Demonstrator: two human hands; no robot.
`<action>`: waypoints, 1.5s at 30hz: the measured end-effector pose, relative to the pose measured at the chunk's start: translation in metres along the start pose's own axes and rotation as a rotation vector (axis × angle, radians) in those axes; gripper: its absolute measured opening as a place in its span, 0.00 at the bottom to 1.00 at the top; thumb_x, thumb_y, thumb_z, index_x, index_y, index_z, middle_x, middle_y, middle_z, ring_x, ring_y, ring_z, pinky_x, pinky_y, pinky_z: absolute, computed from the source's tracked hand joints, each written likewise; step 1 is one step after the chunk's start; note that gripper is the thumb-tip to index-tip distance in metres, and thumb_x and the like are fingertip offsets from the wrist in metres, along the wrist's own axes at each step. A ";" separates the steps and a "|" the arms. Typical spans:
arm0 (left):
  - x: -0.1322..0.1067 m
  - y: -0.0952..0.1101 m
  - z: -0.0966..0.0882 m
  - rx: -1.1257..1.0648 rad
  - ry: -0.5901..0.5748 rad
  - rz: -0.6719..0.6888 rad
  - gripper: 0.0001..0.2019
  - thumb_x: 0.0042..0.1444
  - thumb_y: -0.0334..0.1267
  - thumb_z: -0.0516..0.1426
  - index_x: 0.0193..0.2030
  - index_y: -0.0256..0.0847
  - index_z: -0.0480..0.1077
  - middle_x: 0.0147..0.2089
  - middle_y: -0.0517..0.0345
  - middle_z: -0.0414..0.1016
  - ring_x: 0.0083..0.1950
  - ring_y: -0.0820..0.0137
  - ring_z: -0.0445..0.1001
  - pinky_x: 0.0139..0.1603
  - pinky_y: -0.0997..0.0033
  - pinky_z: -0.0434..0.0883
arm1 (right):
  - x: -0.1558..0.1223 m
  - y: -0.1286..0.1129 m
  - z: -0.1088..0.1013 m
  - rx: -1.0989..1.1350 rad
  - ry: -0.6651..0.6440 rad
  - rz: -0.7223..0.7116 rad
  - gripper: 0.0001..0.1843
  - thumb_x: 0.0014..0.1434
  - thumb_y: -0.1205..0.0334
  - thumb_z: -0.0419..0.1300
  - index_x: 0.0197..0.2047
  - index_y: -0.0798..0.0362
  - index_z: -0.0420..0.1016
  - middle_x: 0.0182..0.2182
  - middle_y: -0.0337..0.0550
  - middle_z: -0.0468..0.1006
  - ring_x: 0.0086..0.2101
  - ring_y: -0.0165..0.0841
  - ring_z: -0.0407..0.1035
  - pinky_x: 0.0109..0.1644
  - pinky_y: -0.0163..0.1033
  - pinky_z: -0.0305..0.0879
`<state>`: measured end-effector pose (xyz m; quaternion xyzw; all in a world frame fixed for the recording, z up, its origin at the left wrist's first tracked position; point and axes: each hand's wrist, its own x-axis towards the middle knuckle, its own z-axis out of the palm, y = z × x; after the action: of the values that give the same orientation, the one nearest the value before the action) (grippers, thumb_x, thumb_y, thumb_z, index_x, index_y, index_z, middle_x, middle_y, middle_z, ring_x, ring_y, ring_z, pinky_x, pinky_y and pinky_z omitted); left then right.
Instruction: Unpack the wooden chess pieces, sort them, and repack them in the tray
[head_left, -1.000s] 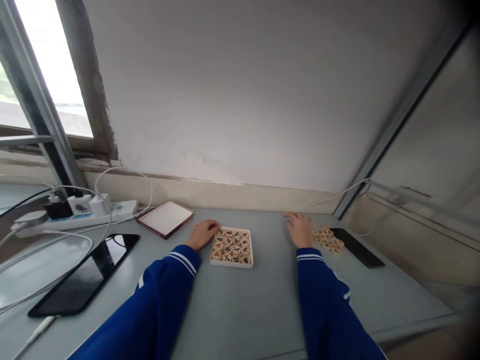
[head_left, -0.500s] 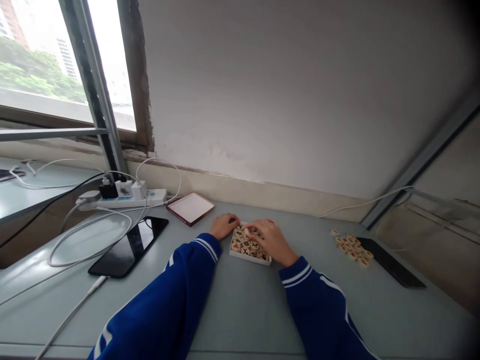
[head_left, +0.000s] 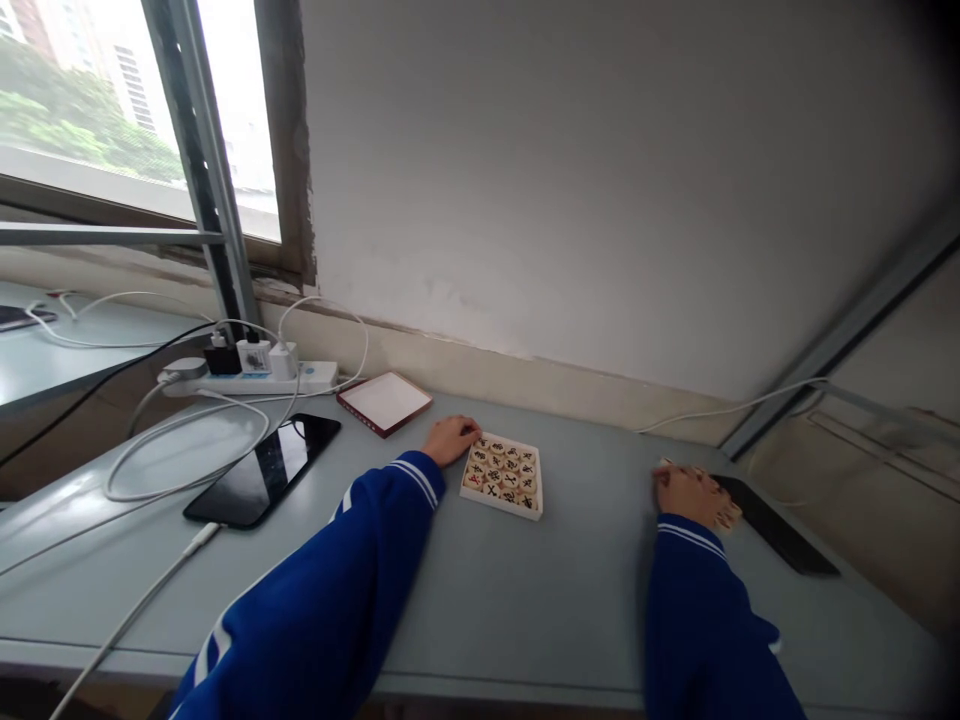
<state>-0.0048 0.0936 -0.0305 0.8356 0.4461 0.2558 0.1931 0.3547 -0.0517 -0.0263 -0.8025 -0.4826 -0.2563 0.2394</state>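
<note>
Right hand (head_left: 694, 495) has left the xiangqi tray (head_left: 504, 507) for loose pieces (head_left: 726, 518).

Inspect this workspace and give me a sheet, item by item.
Surface: grey table top, items lying on it.
Things: shallow tray of Chinese chess pieces, filled in rows; loose chess pieces in a cluster, partly under the right hand.
Clutter: black smartphone; black phone beside the loose pieces; red-rimmed box lid.
Hands: left hand at the tray's corner; right hand over the loose pieces, grip unclear.
Cables: white charging cable running to the smartphone; white power strip with plugs fitted.
Surroundings: window showing trees and buildings; flaking plaster along its frame.
</note>
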 end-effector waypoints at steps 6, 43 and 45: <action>0.003 -0.001 0.002 -0.007 0.006 -0.010 0.14 0.53 0.44 0.48 0.38 0.43 0.72 0.42 0.56 0.72 0.43 0.63 0.68 0.47 0.64 0.60 | -0.004 -0.128 -0.030 0.496 -0.185 -0.396 0.16 0.54 0.68 0.47 0.43 0.52 0.70 0.40 0.47 0.71 0.42 0.35 0.63 0.48 0.45 0.57; 0.007 -0.002 0.001 0.003 -0.024 -0.023 0.15 0.54 0.46 0.47 0.38 0.45 0.71 0.43 0.58 0.72 0.44 0.62 0.67 0.45 0.65 0.59 | 0.006 -0.109 -0.005 0.771 -0.295 -0.236 0.14 0.52 0.58 0.54 0.41 0.56 0.69 0.36 0.46 0.74 0.37 0.31 0.68 0.43 0.38 0.64; 0.007 -0.003 0.002 -0.001 -0.024 -0.024 0.15 0.54 0.46 0.47 0.37 0.45 0.71 0.42 0.58 0.72 0.44 0.62 0.67 0.45 0.65 0.59 | 0.009 -0.077 0.005 0.450 -0.266 -0.234 0.12 0.53 0.60 0.53 0.39 0.55 0.70 0.36 0.45 0.73 0.37 0.31 0.67 0.43 0.38 0.62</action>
<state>-0.0023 0.1006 -0.0313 0.8332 0.4536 0.2436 0.2018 0.2902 -0.0100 -0.0135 -0.6947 -0.6438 -0.0610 0.3149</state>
